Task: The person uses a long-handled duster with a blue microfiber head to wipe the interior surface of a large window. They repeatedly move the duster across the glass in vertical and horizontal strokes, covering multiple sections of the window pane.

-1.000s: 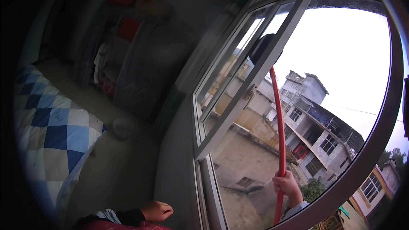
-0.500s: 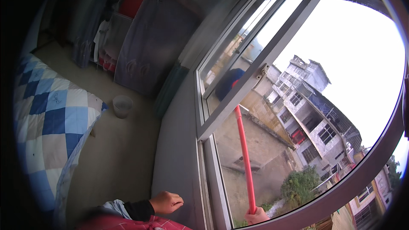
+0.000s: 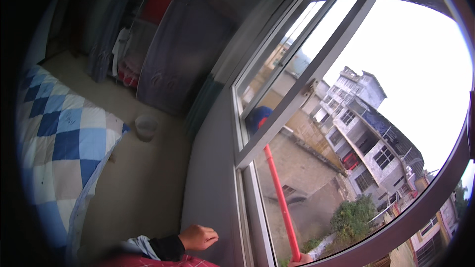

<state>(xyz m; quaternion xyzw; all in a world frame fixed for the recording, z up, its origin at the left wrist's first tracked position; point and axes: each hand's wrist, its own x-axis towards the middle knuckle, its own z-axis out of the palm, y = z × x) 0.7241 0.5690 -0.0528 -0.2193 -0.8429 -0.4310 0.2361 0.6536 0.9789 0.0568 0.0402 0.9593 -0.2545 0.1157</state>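
Observation:
My right hand point(image 3: 300, 260), partly cut off by the window frame at the lower edge, grips the lower end of a red pole point(image 3: 280, 198). The pole slants up outside the window to a blue mop head point(image 3: 260, 115) with a red joint, seen through the pane of the sliding window point(image 3: 284, 64), near the pane's lower left corner. Part of the pole is hidden behind the grey sash bar. My left hand point(image 3: 198, 238) is loosely closed inside the room, near the wall below the window, with nothing visible in it.
A metal window frame point(image 3: 251, 212) runs between room and outdoors. At left lies a bed with a blue and white checked quilt point(image 3: 69, 138). On the floor stands a pale bucket point(image 3: 146, 127); behind it is a curtained wardrobe point(image 3: 173, 54). Outside are buildings point(image 3: 361, 133) and a bush point(image 3: 354, 212).
The mop head has slid down and to the left behind the pane, and the pole's upper part has swung left with it. My left hand stays closed in nearly the same place.

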